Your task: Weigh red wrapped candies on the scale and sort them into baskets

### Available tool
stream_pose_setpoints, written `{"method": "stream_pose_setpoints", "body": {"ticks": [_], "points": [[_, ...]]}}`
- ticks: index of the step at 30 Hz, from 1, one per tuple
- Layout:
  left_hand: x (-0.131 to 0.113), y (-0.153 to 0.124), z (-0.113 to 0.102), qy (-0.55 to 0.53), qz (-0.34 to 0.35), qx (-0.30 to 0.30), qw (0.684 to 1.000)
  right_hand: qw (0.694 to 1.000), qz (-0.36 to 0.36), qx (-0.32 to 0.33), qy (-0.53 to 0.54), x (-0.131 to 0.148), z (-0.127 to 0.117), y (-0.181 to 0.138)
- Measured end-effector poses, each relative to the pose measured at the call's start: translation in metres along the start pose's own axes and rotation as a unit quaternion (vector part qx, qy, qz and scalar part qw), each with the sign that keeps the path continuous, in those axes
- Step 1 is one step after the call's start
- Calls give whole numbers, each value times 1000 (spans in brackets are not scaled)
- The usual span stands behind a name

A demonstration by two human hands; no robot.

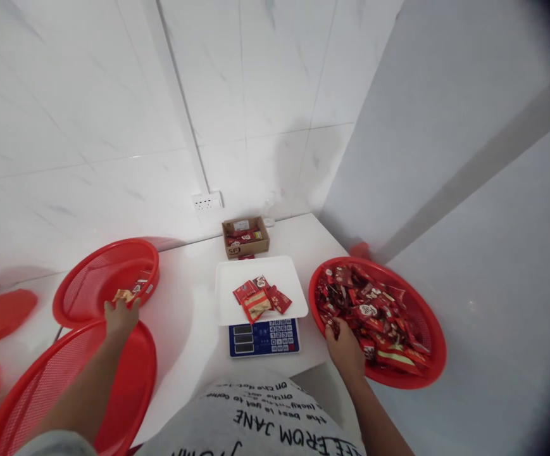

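My left hand (pixel 121 318) is closed on a small tan-and-red snack packet (pixel 123 295) over the near side of a red basket (pixel 80 269), where a few more packets lie. On the right, my right hand (pixel 345 347) is at the near-left rim of another red basket (pixel 438 335), heaped with red snack packets (pixel 374 310). Its fingers are pinched on a small dark red packet (pixel 335 327). Between my hands stands a digital scale (pixel 264 337) with a white tray (pixel 227 307). Several red packets (pixel 258 297) lie in a loose pile on that tray.
A small cardboard box (pixel 246 249) holding red packets sits behind the scale, beside a clear plastic item (pixel 269 212). Another red basket (pixel 149 373) is under my left forearm. More red containers (pixel 4 313) are at the far left. Walls border the white table (pixel 180 304) behind and right.
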State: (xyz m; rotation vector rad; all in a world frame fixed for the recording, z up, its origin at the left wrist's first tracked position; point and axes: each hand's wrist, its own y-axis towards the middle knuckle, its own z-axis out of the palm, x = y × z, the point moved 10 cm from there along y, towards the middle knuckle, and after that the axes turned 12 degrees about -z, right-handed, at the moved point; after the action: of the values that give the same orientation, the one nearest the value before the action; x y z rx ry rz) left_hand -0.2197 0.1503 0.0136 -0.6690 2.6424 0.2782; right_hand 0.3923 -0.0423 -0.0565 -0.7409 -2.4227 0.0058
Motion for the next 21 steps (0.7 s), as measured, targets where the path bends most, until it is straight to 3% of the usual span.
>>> {"method": "stream_pose_setpoints", "body": {"ticks": [3,8,12,21], "points": [[-1,-21,5,-26,-23,-13,999,1000,2,1,-5,1,-1,0],[-48,-86,42,-76,74,58,993,1000,4,0,-8,0,0,0],[-74,-129,69,-66,77,111,989,1000,-6,4,-16,0,1,1],[-94,-165,87,-80,105,213,968,1000,-16,-2,-10,2,0,1]]}}
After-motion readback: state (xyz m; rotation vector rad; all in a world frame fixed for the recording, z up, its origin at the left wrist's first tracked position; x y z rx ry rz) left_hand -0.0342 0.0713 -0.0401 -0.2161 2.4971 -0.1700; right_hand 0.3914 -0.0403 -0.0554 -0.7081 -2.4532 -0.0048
